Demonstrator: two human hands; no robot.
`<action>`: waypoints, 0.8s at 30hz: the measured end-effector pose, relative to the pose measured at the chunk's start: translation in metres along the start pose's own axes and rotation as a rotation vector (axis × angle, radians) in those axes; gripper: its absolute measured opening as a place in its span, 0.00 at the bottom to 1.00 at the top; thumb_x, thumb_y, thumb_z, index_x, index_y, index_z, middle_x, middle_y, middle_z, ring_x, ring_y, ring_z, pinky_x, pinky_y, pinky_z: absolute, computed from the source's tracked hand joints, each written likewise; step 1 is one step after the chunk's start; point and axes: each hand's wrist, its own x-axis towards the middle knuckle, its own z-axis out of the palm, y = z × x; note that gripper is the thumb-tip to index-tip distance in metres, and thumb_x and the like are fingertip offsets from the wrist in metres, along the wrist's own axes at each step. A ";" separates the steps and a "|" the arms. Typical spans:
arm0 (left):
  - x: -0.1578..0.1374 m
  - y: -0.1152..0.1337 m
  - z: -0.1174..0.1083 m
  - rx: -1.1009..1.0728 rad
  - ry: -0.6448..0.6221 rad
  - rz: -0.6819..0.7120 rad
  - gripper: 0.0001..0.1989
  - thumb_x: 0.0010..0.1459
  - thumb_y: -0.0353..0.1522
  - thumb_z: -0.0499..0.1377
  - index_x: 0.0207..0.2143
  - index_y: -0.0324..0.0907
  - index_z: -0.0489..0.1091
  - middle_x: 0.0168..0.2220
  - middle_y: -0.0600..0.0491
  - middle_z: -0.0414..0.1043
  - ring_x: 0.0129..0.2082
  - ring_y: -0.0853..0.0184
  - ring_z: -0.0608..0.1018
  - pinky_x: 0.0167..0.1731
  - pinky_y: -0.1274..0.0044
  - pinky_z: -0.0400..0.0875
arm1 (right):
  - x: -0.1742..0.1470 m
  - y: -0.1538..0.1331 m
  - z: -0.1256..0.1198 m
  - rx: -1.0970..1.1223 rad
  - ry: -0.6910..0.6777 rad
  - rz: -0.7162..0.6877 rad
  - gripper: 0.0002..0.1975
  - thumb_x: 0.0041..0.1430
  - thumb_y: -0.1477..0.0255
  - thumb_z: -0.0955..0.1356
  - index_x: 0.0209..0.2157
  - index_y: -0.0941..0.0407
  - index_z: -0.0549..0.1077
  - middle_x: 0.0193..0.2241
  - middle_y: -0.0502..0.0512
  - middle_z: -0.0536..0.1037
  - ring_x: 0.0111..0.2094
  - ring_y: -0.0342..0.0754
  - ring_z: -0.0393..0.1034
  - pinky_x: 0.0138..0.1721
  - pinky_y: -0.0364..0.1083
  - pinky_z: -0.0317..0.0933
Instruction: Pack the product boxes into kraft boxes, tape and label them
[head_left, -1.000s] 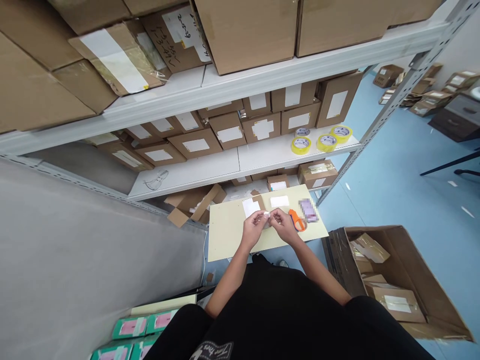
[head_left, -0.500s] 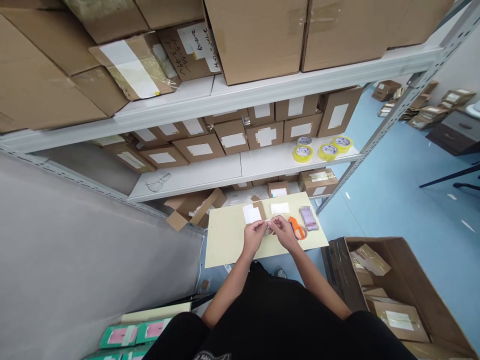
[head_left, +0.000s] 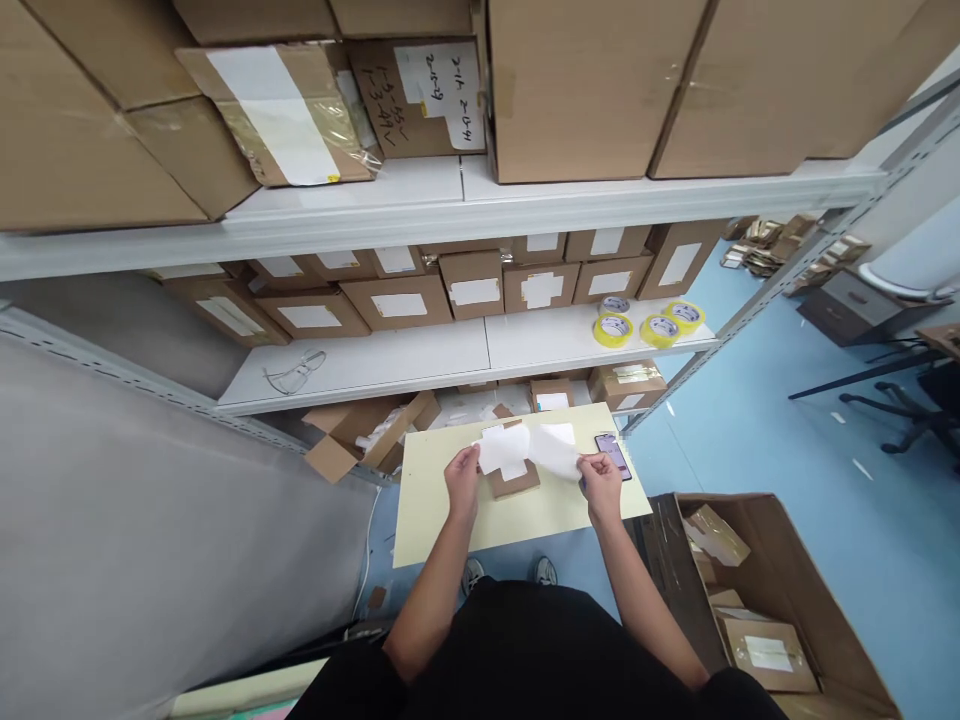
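Note:
My left hand (head_left: 463, 480) pinches the left edge of a white paper label (head_left: 501, 450) above a small cardboard box (head_left: 517, 483). In my right hand (head_left: 601, 482) is the right corner of a white sheet (head_left: 553, 448), which bends in the air. The two papers meet or overlap in the middle; whether they are joined I cannot tell. The box lies on a pale yellow board (head_left: 442, 520), partly hidden by the paper. Just beyond my right hand lies a phone (head_left: 613, 455). The orange tape dispenser is hidden from view.
Rolls of yellow tape (head_left: 613, 331) and a pair of glasses (head_left: 295, 372) lie on the middle shelf (head_left: 420, 362), before labelled boxes. An open carton (head_left: 367, 435) stands left of the board. A large carton (head_left: 832, 610) with boxes inside is at my right.
My hands, together at a small white piece before, have spread apart, each now holding white paper. The view has shifted, and the orange dispenser no longer shows.

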 end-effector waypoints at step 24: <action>0.038 0.034 -0.293 0.166 0.545 0.220 0.26 0.60 0.55 0.60 0.39 0.41 0.78 0.32 0.51 0.77 0.31 0.65 0.76 0.33 0.76 0.70 | -0.059 0.132 0.449 -0.187 -0.645 0.160 0.16 0.38 0.60 0.73 0.30 0.52 0.71 0.25 0.47 0.76 0.29 0.46 0.71 0.31 0.44 0.66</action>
